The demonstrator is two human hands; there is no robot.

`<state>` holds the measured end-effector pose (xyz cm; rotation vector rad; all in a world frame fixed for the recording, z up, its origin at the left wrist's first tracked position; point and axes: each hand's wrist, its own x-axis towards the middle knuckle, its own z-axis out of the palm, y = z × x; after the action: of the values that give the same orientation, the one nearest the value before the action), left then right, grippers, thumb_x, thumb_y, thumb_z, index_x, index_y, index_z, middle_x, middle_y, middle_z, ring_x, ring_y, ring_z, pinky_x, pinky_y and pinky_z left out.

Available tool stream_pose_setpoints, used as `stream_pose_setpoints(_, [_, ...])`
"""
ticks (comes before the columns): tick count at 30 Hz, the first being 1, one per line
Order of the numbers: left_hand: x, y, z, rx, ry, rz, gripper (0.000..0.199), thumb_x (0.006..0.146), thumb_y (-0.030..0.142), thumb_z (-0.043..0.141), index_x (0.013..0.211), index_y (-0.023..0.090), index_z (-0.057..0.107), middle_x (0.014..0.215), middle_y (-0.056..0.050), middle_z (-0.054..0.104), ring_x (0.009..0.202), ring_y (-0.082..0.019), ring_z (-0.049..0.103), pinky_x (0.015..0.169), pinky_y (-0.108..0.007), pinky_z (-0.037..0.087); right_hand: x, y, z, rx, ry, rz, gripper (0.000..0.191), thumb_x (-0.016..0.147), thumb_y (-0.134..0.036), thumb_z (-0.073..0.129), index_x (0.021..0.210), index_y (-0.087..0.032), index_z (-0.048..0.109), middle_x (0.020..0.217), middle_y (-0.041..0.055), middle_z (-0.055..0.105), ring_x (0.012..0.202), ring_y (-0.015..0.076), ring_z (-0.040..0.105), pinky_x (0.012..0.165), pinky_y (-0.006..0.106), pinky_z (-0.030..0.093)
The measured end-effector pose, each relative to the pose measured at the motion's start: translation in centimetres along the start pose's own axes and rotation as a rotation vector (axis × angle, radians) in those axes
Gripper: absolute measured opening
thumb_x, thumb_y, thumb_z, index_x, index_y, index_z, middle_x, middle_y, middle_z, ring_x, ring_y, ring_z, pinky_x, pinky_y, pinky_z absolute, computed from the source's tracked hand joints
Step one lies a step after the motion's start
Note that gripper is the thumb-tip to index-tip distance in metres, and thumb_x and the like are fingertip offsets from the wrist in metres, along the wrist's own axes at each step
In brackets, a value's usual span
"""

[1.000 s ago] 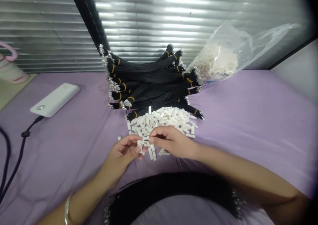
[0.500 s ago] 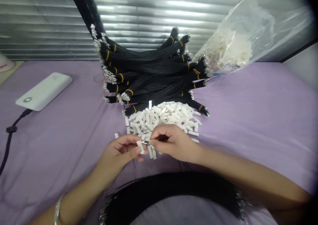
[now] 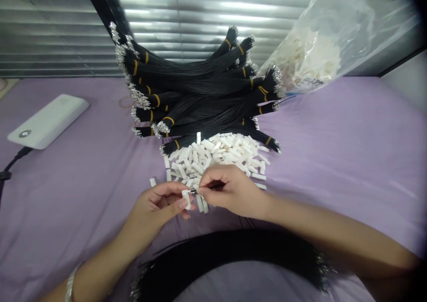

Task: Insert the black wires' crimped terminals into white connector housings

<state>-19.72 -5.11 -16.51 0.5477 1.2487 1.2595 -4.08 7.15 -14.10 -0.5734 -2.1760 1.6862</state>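
Note:
Pinched between the thumb and fingers of my left hand (image 3: 163, 206) is a small white plastic connector housing (image 3: 187, 199). My right hand (image 3: 230, 191) is closed on a thin black wire whose silvery metal terminal (image 3: 192, 190) meets the upper end of that housing; whether it is inside cannot be seen. Most of the wire is hidden by the right hand. Just beyond both hands lies a heap of white connector housings (image 3: 230, 153). A thick bundle of loose black wires (image 3: 233, 248) with metal tips curves across the cloth nearest me, below my wrists.
Tied bundles of black wires (image 3: 200, 88) are stacked behind the heap. A clear plastic bag (image 3: 310, 66) of white parts leans at the back right against the blinds (image 3: 207, 26). At the left, a white power bank (image 3: 50, 119) with a black cable lies on the purple cloth (image 3: 333, 159).
The view has shifted slightly, so the background sits a little further left and higher. Both hands stay close together on the housing and wire, with only a slight tilt of the housing.

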Motion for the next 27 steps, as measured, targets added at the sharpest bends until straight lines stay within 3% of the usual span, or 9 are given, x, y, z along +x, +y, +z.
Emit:
stream_pose_setpoints(21, [-0.14,-0.34,-0.23,0.055,-0.058,0.016,0.014,0.075,0.018,0.070,0.088,0.018,0.066,0.074,0.000,0.070,0.067,-0.011,0.066,0.060,-0.018,0.056,-0.14,0.23,0.17,0.058,-0.051,0.072,0.010,0.077,-0.015,0.056,0.072,-0.009,0.061,0.065,-0.0001,0.059,0.059,0.0049,0.050,0.055,0.015,0.040])
stream_pose_setpoints(27, [-0.08,-0.02,-0.05,0.103,-0.022,0.011,0.015,0.072,0.017,0.071,0.086,0.016,0.066,0.073,0.000,0.069,0.062,-0.009,0.064,0.060,-0.017,0.055,-0.24,0.29,0.31,0.075,-0.087,0.107,0.009,0.078,-0.014,0.056,0.072,-0.010,0.061,0.066,-0.0010,0.059,0.060,0.0045,0.051,0.056,0.015,0.040])
